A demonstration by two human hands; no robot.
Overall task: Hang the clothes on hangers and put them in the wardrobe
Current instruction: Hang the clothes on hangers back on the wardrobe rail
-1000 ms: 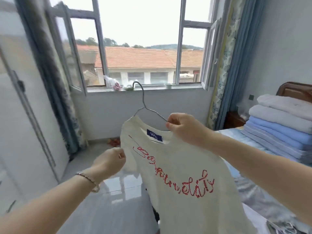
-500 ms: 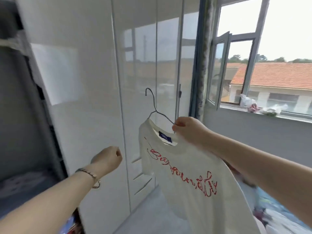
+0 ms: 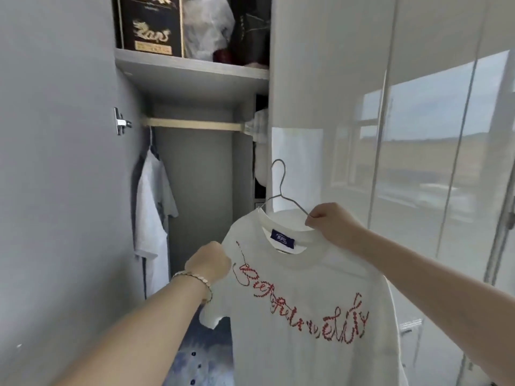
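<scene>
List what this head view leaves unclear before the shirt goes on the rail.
All in the head view:
The wardrobe space to the right of the rail is mostly hidden behind the door.
The hanger: its lower wire is covered by the shirt; the right hand pinches its arm.
The left hand: its back faces the camera, so whether it holds the shirt is unclear.
The shirt's hem is cut off by the bottom edge.

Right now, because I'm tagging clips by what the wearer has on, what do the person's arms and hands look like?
No sleeves and no gloves show: both arms are bare to the frame's edge. The left hand has a thin bracelet of small pale links round its wrist. The right hand shows no ring, watch or band on the side in view.
</scene>
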